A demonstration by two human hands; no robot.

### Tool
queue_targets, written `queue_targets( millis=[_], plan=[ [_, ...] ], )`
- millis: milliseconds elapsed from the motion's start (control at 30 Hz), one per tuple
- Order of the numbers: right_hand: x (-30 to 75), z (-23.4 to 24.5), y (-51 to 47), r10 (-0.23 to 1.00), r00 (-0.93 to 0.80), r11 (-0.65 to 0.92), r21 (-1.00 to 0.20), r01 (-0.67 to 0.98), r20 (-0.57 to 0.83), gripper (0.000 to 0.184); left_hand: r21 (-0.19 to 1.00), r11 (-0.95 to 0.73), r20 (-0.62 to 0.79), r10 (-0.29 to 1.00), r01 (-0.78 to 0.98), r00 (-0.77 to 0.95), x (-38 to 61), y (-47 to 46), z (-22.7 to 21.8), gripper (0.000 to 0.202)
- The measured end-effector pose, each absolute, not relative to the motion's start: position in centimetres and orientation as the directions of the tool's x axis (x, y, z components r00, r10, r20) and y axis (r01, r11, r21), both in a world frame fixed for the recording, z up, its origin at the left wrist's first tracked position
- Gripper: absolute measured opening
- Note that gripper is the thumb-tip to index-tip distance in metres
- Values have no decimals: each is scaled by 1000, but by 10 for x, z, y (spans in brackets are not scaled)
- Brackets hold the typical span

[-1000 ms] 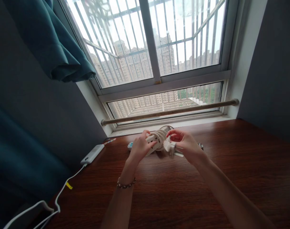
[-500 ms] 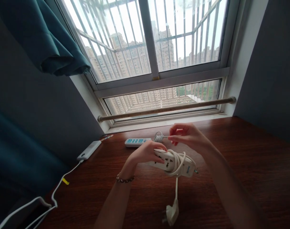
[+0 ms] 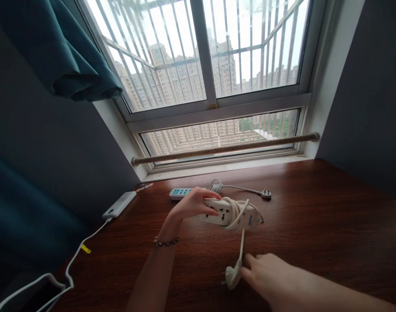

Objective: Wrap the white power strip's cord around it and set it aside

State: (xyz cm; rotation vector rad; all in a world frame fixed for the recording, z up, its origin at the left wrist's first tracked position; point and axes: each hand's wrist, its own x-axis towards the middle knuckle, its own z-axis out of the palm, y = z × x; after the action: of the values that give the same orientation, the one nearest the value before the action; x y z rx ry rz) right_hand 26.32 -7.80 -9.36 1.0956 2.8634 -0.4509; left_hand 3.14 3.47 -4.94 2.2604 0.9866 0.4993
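My left hand point(image 3: 191, 204) is closed round one end of a white power strip point(image 3: 222, 213), holding it above the wooden table. Its white cord point(image 3: 237, 214) is wound several times about the strip's middle, and a short end hangs straight down to a white plug point(image 3: 232, 276). My right hand point(image 3: 270, 274) is low at the right, thumb and forefinger parted right beside the plug and cord. Some of its fingers are hidden under the hand. Behind my left hand lies a second power strip point(image 3: 180, 193), white with blue sockets, partly covered by that hand.
The second strip's coiled cord point(image 3: 216, 186) ends in a three-pin plug point(image 3: 266, 193). At the left a white power bank point(image 3: 119, 205) has a white cable point(image 3: 74, 260) with a yellow tag point(image 3: 86, 248). A rail point(image 3: 224, 150) crosses the window behind the table point(image 3: 302, 208).
My right hand has let go of the second strip's cord and come down toward the hanging plug. The cord's three-pin plug now lies on the table. The held strip has shifted slightly left and up.
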Motion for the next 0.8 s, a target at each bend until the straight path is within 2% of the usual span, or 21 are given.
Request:
queue_targets(
  millis=[33,67,167,233,300,467,533,600,667,700,767,800],
  plan=[
    [259,-115,-85,594,-779,760,-180,625,-198,43,673,-528,91,753,517,651,31,36,-50,41],
    [255,-134,-90,595,-782,774,-129,620,-187,46,679,-525,89,753,514,652,31,37,-50,41],
    [248,-170,-93,627,-779,768,-147,624,-29,48,693,-513,82,754,506,652,31,38,-50,42],
    [245,-175,-87,691,-720,721,-144,678,68,42,703,-505,78,755,501,651,31,36,-49,44],
    [243,-174,-78,683,-716,730,-110,674,144,35,714,-496,76,756,495,650,32,34,-49,44],
    [236,-179,-64,561,-814,817,58,574,150,7,767,-450,71,768,457,637,32,29,-45,44],
    [243,-180,-62,492,-834,841,112,529,250,7,804,-412,64,776,428,627,28,28,-42,45],
    [258,-175,-64,371,-834,880,133,457,408,14,846,-368,58,782,385,620,23,27,-38,45],
    [280,-161,-66,248,-781,917,120,380,573,24,886,-327,62,786,329,615,17,25,-34,46],
    [290,-153,-68,230,-738,929,83,361,635,27,904,-309,68,787,296,613,15,25,-33,46],
    [307,-135,-70,239,-615,937,-13,349,752,29,935,-273,87,794,226,602,14,22,-32,49],
    [312,-126,-71,294,-523,931,-115,346,800,28,947,-258,100,800,189,591,15,19,-32,49]
  ],
)
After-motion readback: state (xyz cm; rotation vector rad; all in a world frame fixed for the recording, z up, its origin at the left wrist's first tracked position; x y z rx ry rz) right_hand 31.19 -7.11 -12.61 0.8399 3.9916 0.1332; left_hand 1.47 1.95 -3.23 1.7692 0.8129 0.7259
